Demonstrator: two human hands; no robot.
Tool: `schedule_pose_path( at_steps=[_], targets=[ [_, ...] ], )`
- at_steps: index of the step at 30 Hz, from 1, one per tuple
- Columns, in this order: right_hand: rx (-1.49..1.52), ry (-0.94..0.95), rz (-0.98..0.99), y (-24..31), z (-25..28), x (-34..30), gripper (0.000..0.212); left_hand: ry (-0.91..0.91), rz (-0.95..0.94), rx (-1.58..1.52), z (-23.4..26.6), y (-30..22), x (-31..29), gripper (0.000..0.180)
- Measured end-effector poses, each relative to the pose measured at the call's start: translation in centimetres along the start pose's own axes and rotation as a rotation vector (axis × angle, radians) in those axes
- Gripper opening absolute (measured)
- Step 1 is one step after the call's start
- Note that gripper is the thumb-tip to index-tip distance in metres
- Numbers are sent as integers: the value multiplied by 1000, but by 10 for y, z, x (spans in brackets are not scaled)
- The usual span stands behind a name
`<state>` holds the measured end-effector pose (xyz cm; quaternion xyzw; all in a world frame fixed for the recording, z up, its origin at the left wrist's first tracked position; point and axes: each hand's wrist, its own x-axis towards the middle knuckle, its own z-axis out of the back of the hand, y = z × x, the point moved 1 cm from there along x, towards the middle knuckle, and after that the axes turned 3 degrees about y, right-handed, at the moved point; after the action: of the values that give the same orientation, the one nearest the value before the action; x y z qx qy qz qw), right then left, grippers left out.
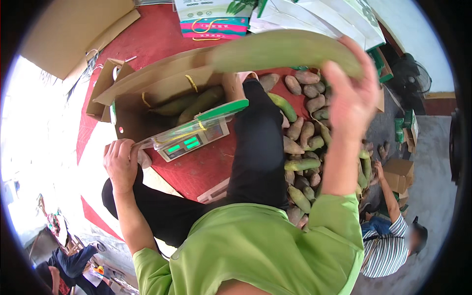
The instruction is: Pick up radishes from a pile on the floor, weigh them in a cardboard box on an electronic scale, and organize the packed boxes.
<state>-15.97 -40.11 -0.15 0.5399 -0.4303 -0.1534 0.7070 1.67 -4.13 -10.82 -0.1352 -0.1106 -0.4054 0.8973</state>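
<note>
My right hand (351, 83) grips one end of a long green radish (290, 49), blurred by motion and raised above the far edge of an open cardboard box. The radish's other end reaches left over the box. My left hand (121, 164) is closed on the near left corner of the cardboard box (236, 91), by its flap edge. Inside the box lie two green radishes (201, 104), partly in shadow. Yellow cord handles (191, 83) hang on its sides. Under the box stands a digital scale (191, 142) with a lit green display.
Right of my leg lies a pile of sweet potatoes (293, 129) and green radishes (301, 164) on red cloth (182, 169). Gift boxes (214, 27) stand at the far side. A person in a striped shirt (386, 253) reaches toward the pile near a brown carton (399, 174). A black fan (410, 73) stands far right.
</note>
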Motion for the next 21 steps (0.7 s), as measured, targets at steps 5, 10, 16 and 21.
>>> schedule_pose_path(
  at_steps=[5, 10, 16, 21],
  targets=[
    [-153, 193, 178, -39, -103, -21, 42, 7, -16, -18, -8, 7, 0, 12],
    [-117, 338, 153, -67, -113, -47, 37, 15, -35, 39, -11, 14, -6, 11],
    [-315, 185, -254, -116, 38, -44, 25, 5, -37, 52, -13, 10, -5, 12],
    [-811, 53, -541, -173, 180, -106, 26, 6, -38, 39, -17, 14, -6, 12]
  ],
)
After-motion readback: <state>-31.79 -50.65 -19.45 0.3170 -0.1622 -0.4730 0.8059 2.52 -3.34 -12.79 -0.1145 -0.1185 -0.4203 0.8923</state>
